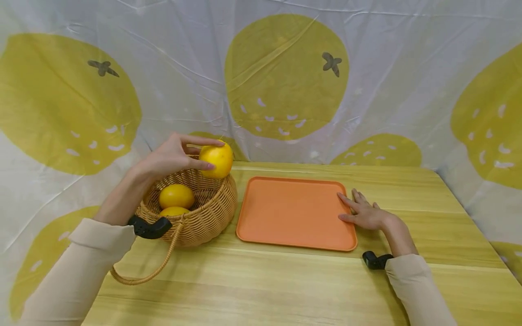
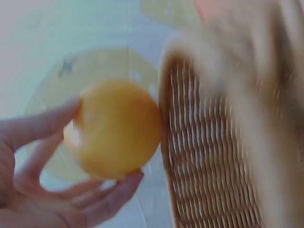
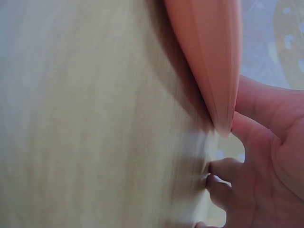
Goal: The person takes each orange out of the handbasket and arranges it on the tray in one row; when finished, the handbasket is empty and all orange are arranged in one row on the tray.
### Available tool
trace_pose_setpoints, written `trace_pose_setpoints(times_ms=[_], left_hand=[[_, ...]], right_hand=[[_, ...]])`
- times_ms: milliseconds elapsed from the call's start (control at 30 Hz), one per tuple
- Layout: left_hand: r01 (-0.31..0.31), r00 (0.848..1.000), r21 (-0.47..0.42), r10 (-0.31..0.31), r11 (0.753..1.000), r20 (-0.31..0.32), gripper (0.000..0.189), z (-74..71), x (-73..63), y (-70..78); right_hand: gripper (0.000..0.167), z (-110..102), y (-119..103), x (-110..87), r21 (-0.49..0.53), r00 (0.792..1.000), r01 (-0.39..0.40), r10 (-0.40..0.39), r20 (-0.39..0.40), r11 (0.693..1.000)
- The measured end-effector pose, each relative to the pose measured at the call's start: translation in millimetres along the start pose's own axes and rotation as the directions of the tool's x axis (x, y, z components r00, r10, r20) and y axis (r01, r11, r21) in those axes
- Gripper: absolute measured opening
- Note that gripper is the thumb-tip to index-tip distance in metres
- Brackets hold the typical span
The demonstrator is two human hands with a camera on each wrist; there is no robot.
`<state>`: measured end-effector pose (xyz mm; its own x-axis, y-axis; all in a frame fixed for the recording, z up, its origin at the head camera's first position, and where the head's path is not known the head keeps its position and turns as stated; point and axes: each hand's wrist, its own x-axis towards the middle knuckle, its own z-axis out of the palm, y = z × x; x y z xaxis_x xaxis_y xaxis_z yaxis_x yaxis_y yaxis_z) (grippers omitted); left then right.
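Note:
My left hand (image 1: 169, 154) holds a round, yellow-skinned orange (image 1: 217, 160) between thumb and fingers, above the far right part of the wicker basket (image 1: 214, 213). Close up in the left wrist view, the orange (image 2: 116, 130) overlaps the woven rim, with the thumb on one side and fingertips on the other. Two more yellow fruits (image 1: 176, 196) lie inside the basket. At the right edge of the orange tray (image 1: 293, 213), my right hand (image 1: 364, 213) is spread, thumb and index finger on the rim. Its other fingers touch the table, as the right wrist view shows.
The basket's handle (image 1: 151, 276) is folded down toward the front, onto the wooden table (image 1: 244, 285). A curtain (image 1: 195, 68) printed with big yellow fruits hangs behind and at both sides. Black wrist devices (image 1: 150, 227) sit at both cuffs.

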<state>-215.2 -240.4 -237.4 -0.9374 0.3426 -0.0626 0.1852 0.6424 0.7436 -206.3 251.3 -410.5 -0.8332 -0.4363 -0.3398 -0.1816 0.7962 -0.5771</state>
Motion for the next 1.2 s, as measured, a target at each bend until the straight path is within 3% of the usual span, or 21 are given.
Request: trace_pose_setpoints(times_ms=[233, 467, 600, 833, 1000, 1200], left_hand=[[-0.033, 0.999, -0.109, 0.033, 0.993, -0.01, 0.059, 38.6, 5.4, 21.3], [-0.04, 0.995, -0.262, 0.014, 0.964, -0.101, 0.055, 87.9, 9.4, 26.8], [-0.031, 0.993, -0.337, -0.009, 0.941, -0.117, 0.054, 113.3, 15.2, 24.6], [-0.006, 0.987, -0.379, -0.054, 0.925, -0.149, 0.053, 148.6, 29.0, 16.5], [-0.003, 0.97, -0.396, -0.093, 0.918, -0.223, 0.054, 170.9, 44.6, -0.2], [0.029, 0.946, -0.355, -0.14, 0.934, -0.291, 0.053, 190.8, 65.5, -17.0]], right_hand=[[0.084, 1, 1, 2.8, -0.003, 1.0, -0.006, 0.006, 0.005, 1.0], [0.085, 1, -1, 2.3, -0.002, 1.0, -0.014, 0.014, 0.013, 1.0], [0.085, 1, 0, 1.8, -0.003, 1.0, -0.015, 0.015, 0.013, 1.0], [0.084, 0, 1, 1.5, -0.008, 1.0, -0.016, 0.016, 0.011, 1.0], [0.084, 0, 0, 2.8, -0.018, 1.0, -0.011, 0.011, 0.013, 1.0], [0.082, -1, 1, 0.6, -0.016, 1.0, -0.001, 0.001, 0.004, 1.0]])
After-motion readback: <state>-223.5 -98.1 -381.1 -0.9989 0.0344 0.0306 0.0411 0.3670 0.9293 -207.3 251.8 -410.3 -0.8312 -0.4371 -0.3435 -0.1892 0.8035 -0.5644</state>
